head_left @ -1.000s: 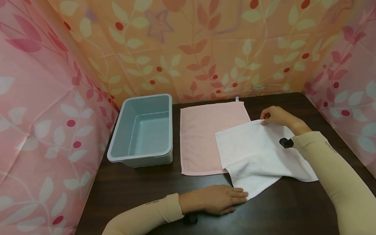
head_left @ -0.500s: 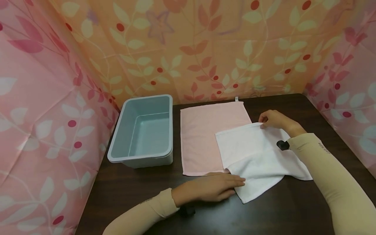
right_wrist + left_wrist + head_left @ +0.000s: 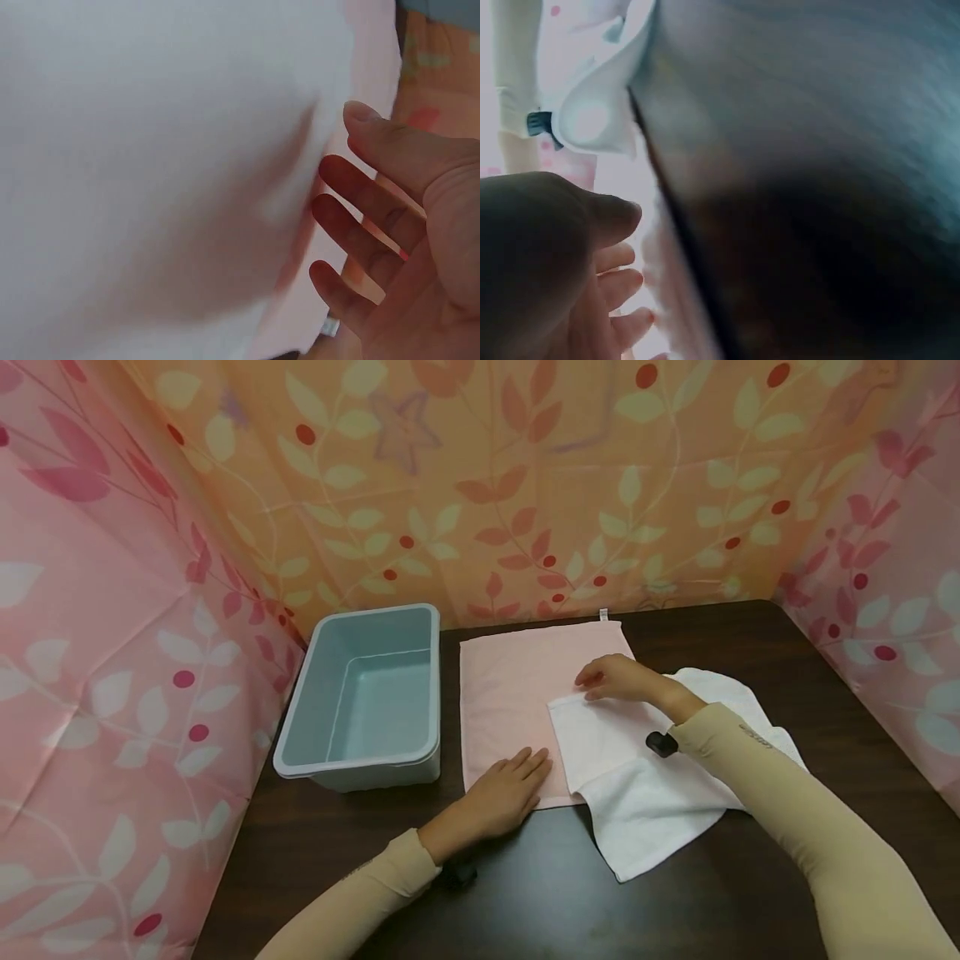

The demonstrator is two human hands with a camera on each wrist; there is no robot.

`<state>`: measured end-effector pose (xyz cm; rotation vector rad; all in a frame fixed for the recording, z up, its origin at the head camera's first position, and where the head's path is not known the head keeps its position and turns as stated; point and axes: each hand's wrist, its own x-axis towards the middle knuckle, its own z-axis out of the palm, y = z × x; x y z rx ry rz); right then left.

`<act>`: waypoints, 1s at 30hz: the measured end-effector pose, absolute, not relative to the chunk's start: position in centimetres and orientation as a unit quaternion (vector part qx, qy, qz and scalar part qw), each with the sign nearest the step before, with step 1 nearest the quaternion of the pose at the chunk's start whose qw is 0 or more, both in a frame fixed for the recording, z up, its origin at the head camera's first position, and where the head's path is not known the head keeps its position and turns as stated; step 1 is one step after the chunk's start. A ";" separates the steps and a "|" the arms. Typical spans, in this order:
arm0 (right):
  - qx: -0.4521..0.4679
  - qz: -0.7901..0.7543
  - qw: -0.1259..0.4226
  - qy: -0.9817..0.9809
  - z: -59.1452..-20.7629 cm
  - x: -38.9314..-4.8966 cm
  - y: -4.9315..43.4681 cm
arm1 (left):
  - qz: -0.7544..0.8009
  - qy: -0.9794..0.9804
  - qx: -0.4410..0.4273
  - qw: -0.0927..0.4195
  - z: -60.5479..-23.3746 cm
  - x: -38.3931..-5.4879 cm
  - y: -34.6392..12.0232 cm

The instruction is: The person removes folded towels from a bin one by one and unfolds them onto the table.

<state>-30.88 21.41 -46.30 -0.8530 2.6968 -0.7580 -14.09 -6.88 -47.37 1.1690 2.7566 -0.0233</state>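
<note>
A pink towel [image 3: 517, 693] lies flat on the dark table. Over its right part lies a white towel [image 3: 652, 810], rumpled along the middle with one corner pointing to the front. My left hand [image 3: 501, 795] rests with straight fingers on the pink towel's front edge, left of the white one. My right hand [image 3: 628, 681] hovers at the white towel's back edge, near its left corner. In the right wrist view, the right hand's fingers [image 3: 360, 232] are spread and loosely bent beside the white towel's edge, with no cloth between thumb and fingers.
A light blue plastic tub [image 3: 375, 702] with nothing in it stands left of the pink towel. The brown table [image 3: 330, 868] meets a floral curtain [image 3: 420, 485] at the back, with pink curtains on both sides.
My right hand has let go of the white towel's back edge and moved left along it. My left hand has left the white towel's front corner and moved left onto the pink towel.
</note>
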 end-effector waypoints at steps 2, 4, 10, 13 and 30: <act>-0.311 -0.250 0.101 0.911 -46.7 -30.9 20.3 | -0.007 0.921 0.380 0.091 -47.9 -14.2 -7.0; -0.315 -0.242 0.099 0.912 -46.9 -30.9 19.5 | -0.009 0.921 0.377 0.101 -48.2 -14.2 -7.2; -0.301 -0.241 0.118 0.915 -46.9 -31.0 18.9 | -0.025 0.915 0.385 0.115 -48.2 -14.3 -7.9; -0.297 -0.249 0.130 0.913 -46.9 -31.1 19.0 | -0.027 0.915 0.384 0.119 -47.8 -14.2 -8.2; -0.225 -0.256 0.124 0.932 -44.1 -33.8 22.0 | -0.027 0.913 0.387 0.122 -47.7 -14.2 -8.4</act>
